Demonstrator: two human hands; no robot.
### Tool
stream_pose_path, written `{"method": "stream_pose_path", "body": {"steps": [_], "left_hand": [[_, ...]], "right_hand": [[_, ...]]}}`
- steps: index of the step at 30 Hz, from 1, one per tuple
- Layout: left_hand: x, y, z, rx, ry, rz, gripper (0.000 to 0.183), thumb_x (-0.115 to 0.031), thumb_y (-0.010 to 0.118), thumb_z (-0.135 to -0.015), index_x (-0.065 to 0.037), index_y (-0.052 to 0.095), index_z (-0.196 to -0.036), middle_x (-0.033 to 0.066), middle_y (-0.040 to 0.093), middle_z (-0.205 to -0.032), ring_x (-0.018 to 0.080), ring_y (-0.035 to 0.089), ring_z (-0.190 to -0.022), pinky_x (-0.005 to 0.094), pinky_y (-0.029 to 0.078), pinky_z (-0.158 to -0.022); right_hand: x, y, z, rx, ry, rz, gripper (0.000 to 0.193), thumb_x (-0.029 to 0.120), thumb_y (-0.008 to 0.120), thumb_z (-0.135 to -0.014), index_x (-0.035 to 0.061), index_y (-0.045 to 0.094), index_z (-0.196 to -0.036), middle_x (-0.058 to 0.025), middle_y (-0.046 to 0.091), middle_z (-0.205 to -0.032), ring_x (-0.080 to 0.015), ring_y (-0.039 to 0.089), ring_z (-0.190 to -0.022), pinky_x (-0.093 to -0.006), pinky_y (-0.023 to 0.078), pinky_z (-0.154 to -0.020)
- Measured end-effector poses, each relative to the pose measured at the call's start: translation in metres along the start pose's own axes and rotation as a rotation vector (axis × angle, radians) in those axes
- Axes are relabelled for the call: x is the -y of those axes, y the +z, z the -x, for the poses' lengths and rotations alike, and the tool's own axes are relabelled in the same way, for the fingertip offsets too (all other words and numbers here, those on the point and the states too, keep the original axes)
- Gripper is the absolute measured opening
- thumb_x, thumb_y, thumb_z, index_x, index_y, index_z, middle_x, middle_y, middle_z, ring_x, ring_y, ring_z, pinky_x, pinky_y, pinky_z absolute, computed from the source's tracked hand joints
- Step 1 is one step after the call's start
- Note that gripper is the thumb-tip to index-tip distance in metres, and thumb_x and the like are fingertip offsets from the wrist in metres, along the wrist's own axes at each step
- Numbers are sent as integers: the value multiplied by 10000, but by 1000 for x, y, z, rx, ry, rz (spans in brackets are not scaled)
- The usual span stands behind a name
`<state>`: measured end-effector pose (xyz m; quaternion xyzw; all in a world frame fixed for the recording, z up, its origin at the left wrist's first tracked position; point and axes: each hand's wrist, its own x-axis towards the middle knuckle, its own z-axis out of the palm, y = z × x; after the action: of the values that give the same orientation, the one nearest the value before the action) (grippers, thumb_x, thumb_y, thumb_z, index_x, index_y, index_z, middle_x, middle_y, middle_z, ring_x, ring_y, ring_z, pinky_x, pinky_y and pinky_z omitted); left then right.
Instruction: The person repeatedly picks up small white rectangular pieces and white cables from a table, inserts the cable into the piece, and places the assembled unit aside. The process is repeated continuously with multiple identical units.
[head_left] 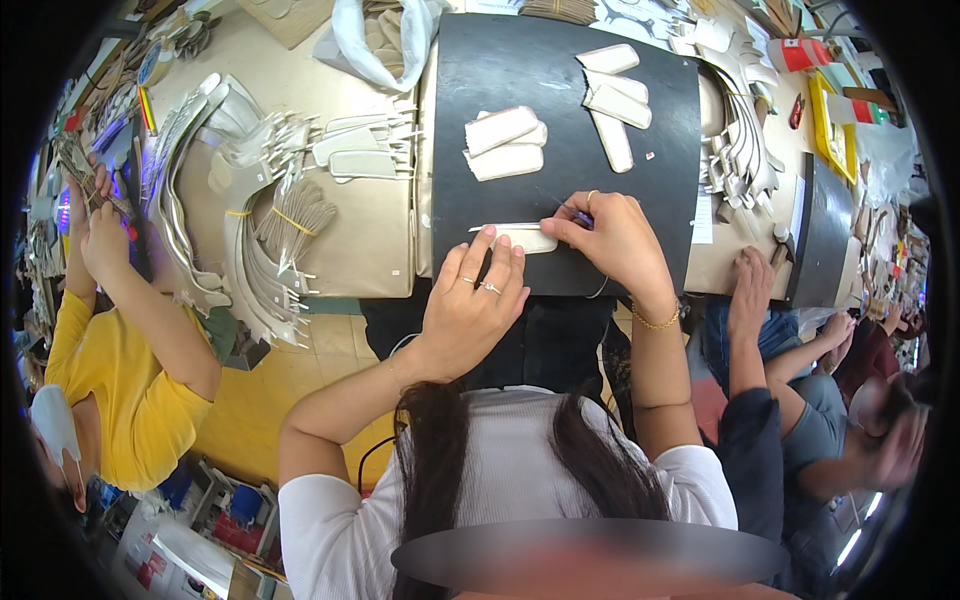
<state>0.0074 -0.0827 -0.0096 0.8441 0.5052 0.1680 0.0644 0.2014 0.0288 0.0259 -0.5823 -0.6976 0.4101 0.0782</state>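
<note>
On the black work mat (555, 90) in front of me lies a cream, rounded-end flat piece (530, 238), with a thin pale strip along its far edge. My left hand (478, 290) presses its stretched fingertips on the left part of this piece. At the right end, my right hand (605, 235) has thumb and bent fingers closed at the piece's edge. A slim dark purplish thing (580, 217) shows among the right fingers; its kind is unclear. Beyond my hands are a small stack of similar cream pieces (505, 142) and a fanned group of them (617, 100).
Left of the mat are pale pieces with thin ends (360, 150) and a banded bundle (298, 220). A plastic bag of pieces (385, 45) stands behind. Curved strips (735, 130) lie to the right. A person in yellow (130, 370) works at left; another person's hand (750, 290) is at right.
</note>
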Motion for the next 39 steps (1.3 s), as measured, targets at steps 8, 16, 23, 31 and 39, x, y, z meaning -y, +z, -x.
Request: {"method": "stream_pose_path", "body": {"steps": [8, 16, 23, 31, 39], "left_hand": [[-2, -1, -2, 14, 23, -78, 477, -255, 780, -833, -10, 689, -1231, 166, 640, -1291, 356, 566, -1304, 501, 465, -1009], [-1, -4, -5, 33, 17, -58, 499, -262, 792, -820, -24, 678, -1243, 159, 622, -1340, 318, 571, -1263, 487, 455, -981], [4, -8, -26, 68, 152, -147, 451, -162, 623, -892, -51, 631, -1328, 111, 613, -1375, 226, 594, -1079, 413, 407, -892], [2, -8, -41, 138, 107, -38, 524, -76, 616, -856, -39, 612, -1378, 85, 622, -1262, 216, 587, -957, 409, 409, -870], [-2, -9, -41, 199, 122, 21, 502, -29, 626, -845, 39, 602, -1342, 84, 591, -1053, 233, 584, -889, 367, 435, -789]], "right_hand": [[-8, -5, 7, -25, 37, 4, 334, 307, 780, -858, -26, 760, -881, -217, 710, -779, -404, 707, -747, -428, 548, -716], [-5, 0, 8, -45, 32, 78, 302, 290, 762, -868, -11, 742, -894, -207, 716, -784, -405, 710, -770, -456, 559, -733], [-10, 6, 21, -159, -71, 125, 205, 178, 758, -873, 16, 737, -998, -158, 714, -894, -381, 706, -836, -445, 558, -719], [-25, 19, 59, -337, -177, -28, 289, -25, 746, -824, 63, 754, -1099, -95, 657, -925, -300, 683, -787, -379, 552, -716], [-27, 41, 80, -395, -251, 74, 439, -70, 723, -768, 84, 734, -1179, -72, 647, -935, -250, 690, -758, -373, 573, -682]]}}
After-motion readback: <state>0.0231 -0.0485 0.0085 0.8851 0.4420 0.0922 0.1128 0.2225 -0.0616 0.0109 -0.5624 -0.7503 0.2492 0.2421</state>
